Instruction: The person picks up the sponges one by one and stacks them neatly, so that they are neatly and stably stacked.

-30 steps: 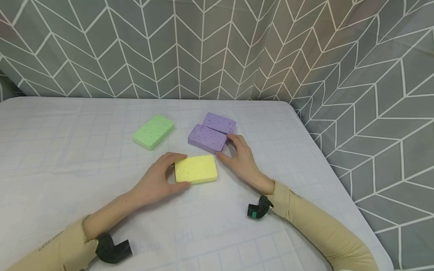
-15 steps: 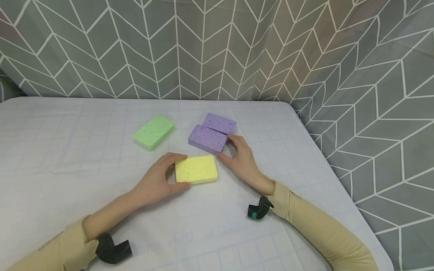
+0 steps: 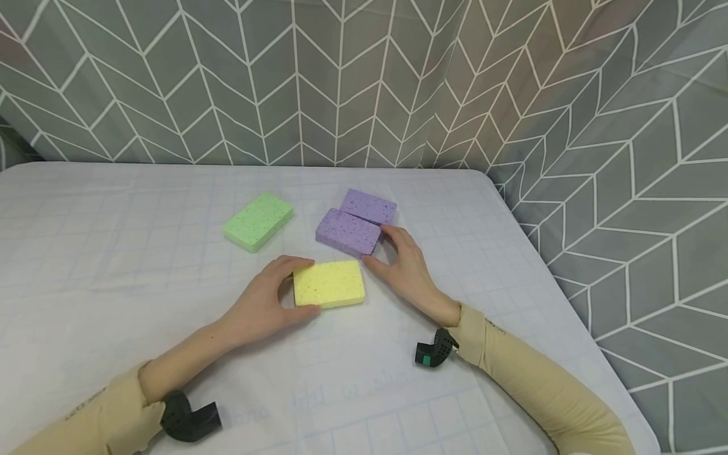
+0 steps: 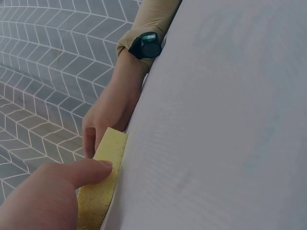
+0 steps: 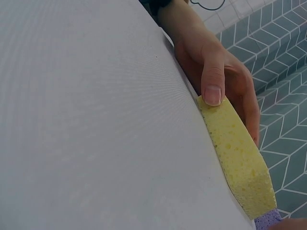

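A yellow sponge (image 3: 328, 284) lies flat on the table, and my left hand (image 3: 267, 300) grips its left end between thumb and fingers. In the left wrist view, the thumb presses the long edge of that yellow sponge (image 4: 100, 196). Just behind and to the right, two purple sponges lie side by side. My right hand (image 3: 406, 268) holds the right end of the nearer purple sponge (image 3: 347, 232), thumb in front and fingers behind. The farther purple sponge (image 3: 368, 205) touches its back edge. In the right wrist view only a corner of a purple sponge (image 5: 267, 219) shows.
A green sponge (image 3: 258, 222) lies to the left of the purple ones, touched by neither hand. The white cloth-covered table (image 3: 114, 265) ends at a rounded back-right corner. Grey patterned curtains (image 3: 318, 82) hang behind it and along the right side.
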Demonstrator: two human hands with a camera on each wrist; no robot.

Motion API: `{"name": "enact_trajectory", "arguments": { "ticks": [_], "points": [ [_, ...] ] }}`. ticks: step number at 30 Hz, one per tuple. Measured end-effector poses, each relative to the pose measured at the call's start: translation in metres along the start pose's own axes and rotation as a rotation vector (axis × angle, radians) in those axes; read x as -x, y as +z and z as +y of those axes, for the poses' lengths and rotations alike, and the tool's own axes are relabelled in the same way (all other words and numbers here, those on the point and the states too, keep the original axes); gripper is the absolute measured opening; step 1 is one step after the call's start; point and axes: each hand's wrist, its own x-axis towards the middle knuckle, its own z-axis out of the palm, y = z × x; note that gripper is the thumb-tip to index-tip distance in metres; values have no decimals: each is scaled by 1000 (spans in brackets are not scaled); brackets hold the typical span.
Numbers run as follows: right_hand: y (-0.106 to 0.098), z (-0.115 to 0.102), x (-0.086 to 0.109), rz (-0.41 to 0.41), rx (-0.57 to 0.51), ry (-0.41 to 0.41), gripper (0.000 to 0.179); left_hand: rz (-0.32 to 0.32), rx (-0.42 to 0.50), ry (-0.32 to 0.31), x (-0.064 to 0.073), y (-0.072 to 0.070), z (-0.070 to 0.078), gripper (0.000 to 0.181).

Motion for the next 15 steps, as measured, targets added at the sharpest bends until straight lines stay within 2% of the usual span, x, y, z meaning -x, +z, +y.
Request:
{"name": "enact_trajectory", "arguments": {
  "ticks": [15],
  "points": [
    [1,1,-1,8,-5,-9,68,1,-9,-4,1,0,1,75]
  ]
}}
